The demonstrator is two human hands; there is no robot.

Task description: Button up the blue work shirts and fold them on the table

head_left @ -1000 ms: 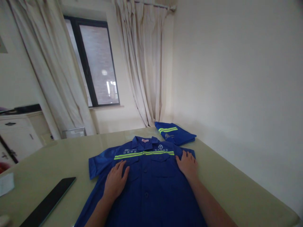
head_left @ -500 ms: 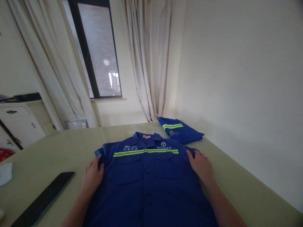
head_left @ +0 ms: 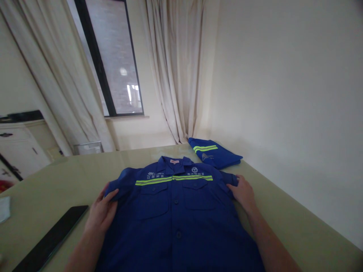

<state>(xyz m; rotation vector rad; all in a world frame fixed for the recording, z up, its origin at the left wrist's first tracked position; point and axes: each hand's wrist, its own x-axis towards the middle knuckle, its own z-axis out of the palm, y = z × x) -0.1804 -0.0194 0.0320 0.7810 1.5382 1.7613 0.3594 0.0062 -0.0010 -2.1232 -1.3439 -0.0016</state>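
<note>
A dark blue work shirt (head_left: 172,226) lies face up on the table, collar away from me. It has a yellow-green reflective stripe across the chest, white lettering, two flap pockets and a buttoned front. At the shirt's left side, my left hand (head_left: 103,209) pinches the end of the short sleeve between thumb and fingers. On the other side my right hand (head_left: 242,190) grips the opposite sleeve end, thumb on top of the cloth. The shirt's lower part runs out of view at the bottom.
A folded blue garment (head_left: 214,153) with reflective stripes lies at the table's back right, by the wall. To the left are a flat black device (head_left: 51,240) and a pale sheet (head_left: 4,208) on the greenish table (head_left: 283,215). Curtains (head_left: 178,68) hang behind.
My left hand has moved outward to the left, drawing the sleeve out with it. My right hand has shifted slightly to the sleeve end, which now sticks out more. The view has shifted slightly.
</note>
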